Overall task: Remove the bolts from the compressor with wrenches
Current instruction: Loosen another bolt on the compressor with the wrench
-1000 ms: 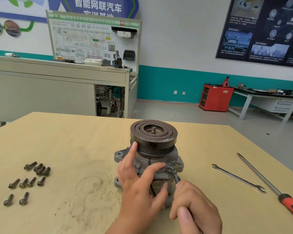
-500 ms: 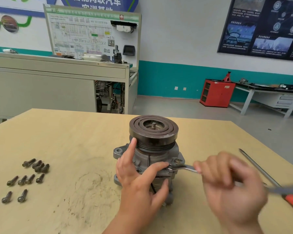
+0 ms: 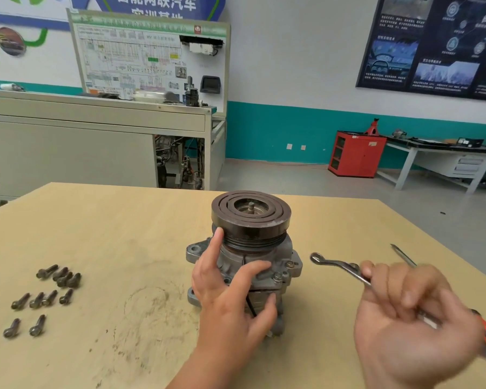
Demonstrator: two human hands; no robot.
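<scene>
The grey compressor [image 3: 267,248] stands upright in the middle of the wooden table, its dark grooved pulley on top. My left hand [image 3: 227,293] grips its housing from the front left, the index finger pointing up along the pulley's side. Two bolt heads [image 3: 277,276] show on the right flange. My right hand [image 3: 413,313] holds a slim metal wrench [image 3: 337,265] by its shank, off to the right. The wrench's open jaw points left and hangs apart from the compressor.
Several loose bolts [image 3: 41,299] lie in rows at the table's left. A screwdriver [image 3: 404,255] with a red handle lies at the right edge, partly behind my right hand. The table [image 3: 124,237] shows scuff marks in front of the compressor.
One second ago my right hand was low in front of the compressor. Half a second ago the wrench's jaw sat at the right flange bolt; now the wrench has moved away to the right.
</scene>
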